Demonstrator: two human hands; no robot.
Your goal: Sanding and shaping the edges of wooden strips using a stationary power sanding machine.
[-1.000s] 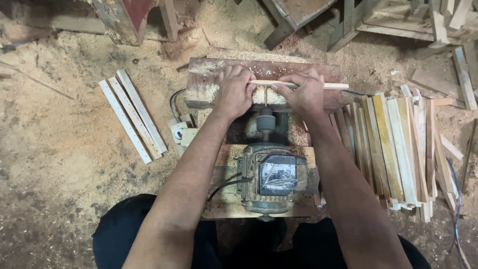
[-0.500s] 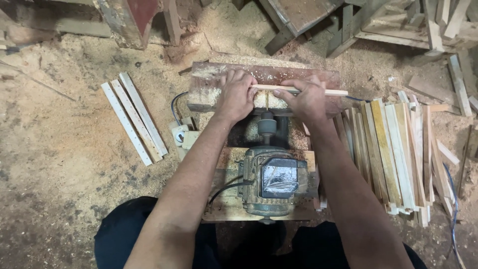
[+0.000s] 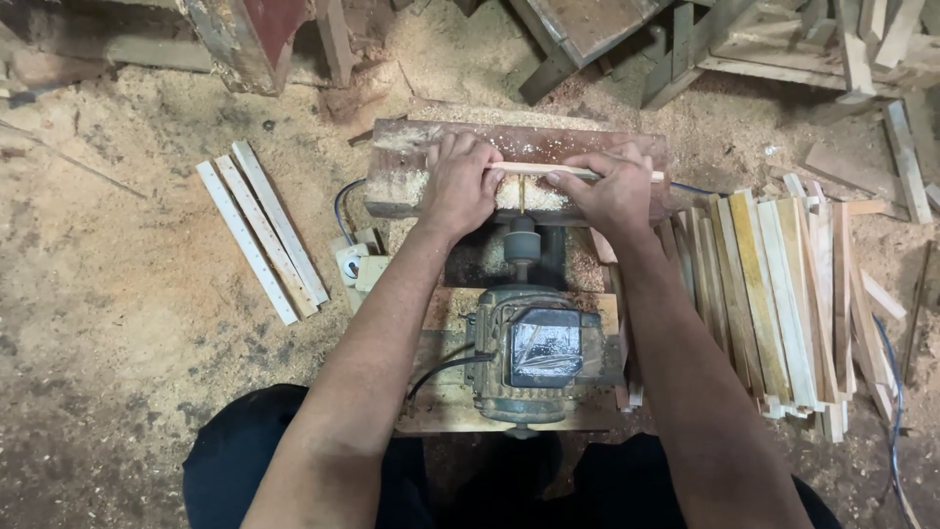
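The left hand (image 3: pixel 460 181) is closed on the left part of a thin wooden stick (image 3: pixel 524 168), and the right hand (image 3: pixel 609 186) is closed on its right part; both press the stick down on the worktop (image 3: pixel 548 140). The stick lies directly under the fingers of both hands, so neither hand is nearer than the other. Its long axis runs left to right across the view, almost level, and a short end comes out past the right hand and points to the right.

Nearest to the person stands an electric motor (image 3: pixel 537 351) on a wooden base. Its shaft (image 3: pixel 521 243) points away from the person, so it crosses the stick at a right angle and meets it in the gap between the two hands.

To the right of the motor lies a heap of wooden slats (image 3: pixel 774 294), with their long axes running near to far. On the left, three pale slats (image 3: pixel 259 230) lie on the sawdust floor (image 3: pixel 127 294), well apart from the hands.
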